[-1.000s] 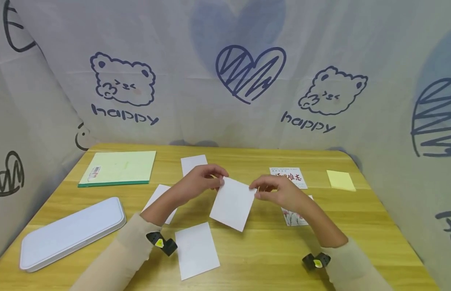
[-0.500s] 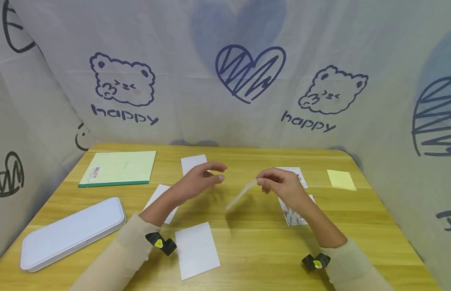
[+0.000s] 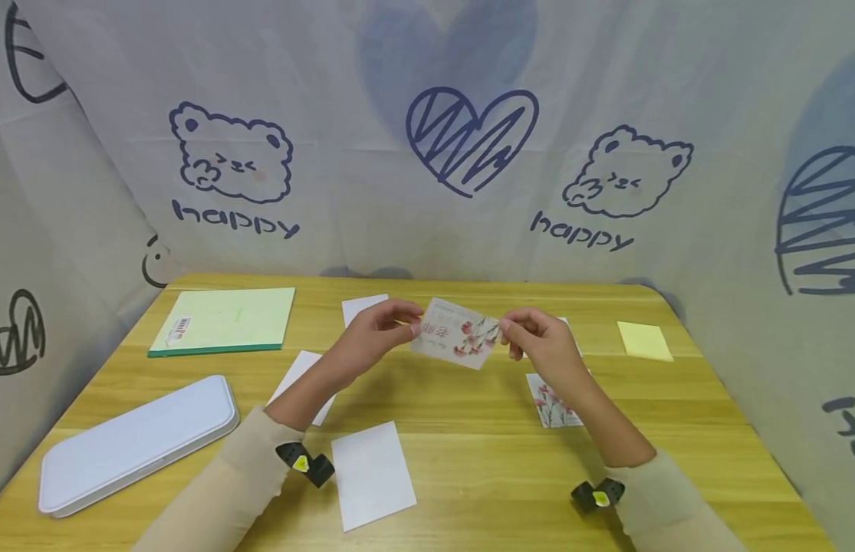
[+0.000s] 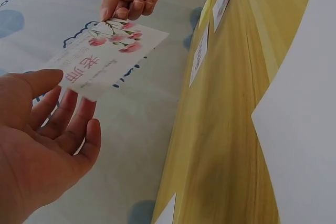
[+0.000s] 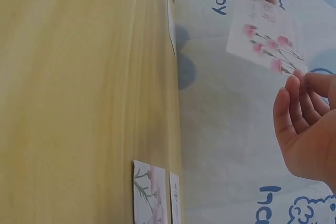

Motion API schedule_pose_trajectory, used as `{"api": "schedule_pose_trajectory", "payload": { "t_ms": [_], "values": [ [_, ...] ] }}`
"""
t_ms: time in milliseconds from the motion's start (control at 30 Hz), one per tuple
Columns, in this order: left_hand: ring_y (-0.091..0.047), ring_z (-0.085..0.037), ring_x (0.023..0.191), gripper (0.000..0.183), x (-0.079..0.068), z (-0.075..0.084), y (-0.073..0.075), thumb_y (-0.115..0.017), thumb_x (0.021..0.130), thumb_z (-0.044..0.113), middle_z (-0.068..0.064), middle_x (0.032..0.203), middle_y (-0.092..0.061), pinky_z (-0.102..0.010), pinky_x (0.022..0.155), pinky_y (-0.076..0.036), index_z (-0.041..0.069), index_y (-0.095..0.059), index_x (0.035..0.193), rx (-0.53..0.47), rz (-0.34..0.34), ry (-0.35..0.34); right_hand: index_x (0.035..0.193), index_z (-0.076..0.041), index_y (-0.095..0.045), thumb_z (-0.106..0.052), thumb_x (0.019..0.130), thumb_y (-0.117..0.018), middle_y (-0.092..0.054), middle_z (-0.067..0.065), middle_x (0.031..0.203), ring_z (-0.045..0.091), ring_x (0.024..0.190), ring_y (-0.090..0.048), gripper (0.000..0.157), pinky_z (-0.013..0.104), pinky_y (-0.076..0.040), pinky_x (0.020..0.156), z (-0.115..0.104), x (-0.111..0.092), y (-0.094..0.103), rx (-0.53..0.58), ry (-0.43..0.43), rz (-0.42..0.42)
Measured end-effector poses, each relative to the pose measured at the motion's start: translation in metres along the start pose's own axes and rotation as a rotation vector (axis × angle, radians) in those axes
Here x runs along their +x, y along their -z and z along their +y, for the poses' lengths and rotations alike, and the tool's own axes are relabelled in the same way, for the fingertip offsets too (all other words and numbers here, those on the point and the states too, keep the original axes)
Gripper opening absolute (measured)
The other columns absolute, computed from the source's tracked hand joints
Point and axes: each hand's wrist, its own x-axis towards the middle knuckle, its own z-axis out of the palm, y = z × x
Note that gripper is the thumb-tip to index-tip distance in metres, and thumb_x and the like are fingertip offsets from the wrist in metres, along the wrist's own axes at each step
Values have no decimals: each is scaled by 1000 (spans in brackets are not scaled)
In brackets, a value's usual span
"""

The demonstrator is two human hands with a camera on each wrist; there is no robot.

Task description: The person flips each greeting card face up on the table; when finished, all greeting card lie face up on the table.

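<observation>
A greeting card with pink carnations and red characters is held up over the table between both hands. My left hand pinches its left edge, thumb on the printed face; the left wrist view shows the other fingers loosely bent below the card. At the flowered end, my right hand pinches the corner between thumb and fingertips, as the right wrist view also shows on the card. Beneath the right forearm lies another flowered card. A further card is mostly hidden behind the right hand.
Blank white cards lie at the front, by the left forearm and behind the left hand. A pale green notebook and a white case are on the left. Yellow sticky notes lie far right. A printed curtain backs the table.
The card's blank side faced up, held by both hands. The left hand let go while the right turned it edge-on; now its printed face shows and the left hand pinches it again.
</observation>
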Motion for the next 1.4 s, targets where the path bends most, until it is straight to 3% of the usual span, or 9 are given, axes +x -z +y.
{"api": "schedule_pose_trajectory", "payload": {
  "t_ms": [200, 333, 533, 667, 767, 867, 1000, 1167, 1400],
  "values": [
    [-65, -22, 100, 23, 1, 0, -1, -64, 98, 9, -11, 116, -66, -30, 86, -54, 7, -65, 120, 12, 49, -11, 115, -5, -63, -34, 101, -63, -68, 17, 98, 18, 73, -61, 32, 29, -56, 70, 1, 2, -2, 19, -56, -9],
    [-62, -22, 98, 20, -1, 2, -2, -62, 99, 11, -9, 114, -65, -32, 84, -53, 10, -66, 119, 42, 56, -6, 120, -10, -63, -37, 100, -63, -65, 10, 102, 22, 82, -59, 33, 28, -54, 71, 1, 0, -4, -123, -7, -21],
    [-58, -22, 90, 21, -6, 8, -10, -60, 100, 15, -7, 113, -66, -38, 79, -51, 12, -69, 119, 121, -65, -15, 131, -15, -60, -31, 99, -66, -66, 0, 116, 16, 103, -60, 36, 36, -52, 87, -8, -7, -20, -335, 140, -96],
    [-57, -22, 85, 21, -9, 10, -18, -59, 100, 14, -6, 109, -65, -32, 72, -49, 14, -71, 117, 162, -130, -41, 131, -15, -63, -23, 98, -67, -67, -1, 112, 16, 94, -60, 34, 35, -54, 80, -14, -13, -30, -388, 191, -168],
    [-57, -22, 84, 21, -10, 11, -21, -59, 100, 13, -5, 107, -65, -29, 70, -48, 15, -70, 118, 174, -138, -49, 126, -15, -66, -18, 98, -67, -68, -1, 106, 16, 87, -60, 28, 31, -54, 74, -14, -15, -32, -392, 204, -185],
    [-56, -21, 86, 27, -9, 12, -22, -61, 100, 16, -5, 115, -64, -30, 71, -48, 16, -66, 126, 173, -107, -44, 122, -15, -66, -17, 98, -67, -68, 6, 95, 22, 78, -60, 25, 29, -53, 66, -13, -15, -31, -320, 164, -175],
    [-58, -22, 96, 39, -8, 12, -20, -63, 100, 21, -8, 130, -58, -35, 80, -50, 21, -57, 139, 116, 16, -43, 122, -8, -60, -13, 98, -66, -65, 17, 93, 26, 72, -64, 25, 29, -53, 60, -11, -12, -27, -92, 75, -117],
    [-59, -24, 105, 40, -7, 10, -15, -63, 100, 22, -8, 131, -57, -39, 89, -49, 19, -56, 139, 66, 142, -82, 123, -2, -50, -7, 98, -64, -62, 11, 106, 19, 75, -68, 30, 28, -58, 64, -7, -6, -22, 188, 36, -26],
    [-62, -21, 102, 37, -2, 3, -9, -62, 100, 20, -7, 122, -61, -32, 84, -52, 10, -59, 135, 16, 187, -67, 125, -6, -45, -9, 100, -62, -64, 10, 111, 16, 79, -69, 30, 30, -60, 71, -5, -4, -21, 326, 42, 58]
  ]
}}
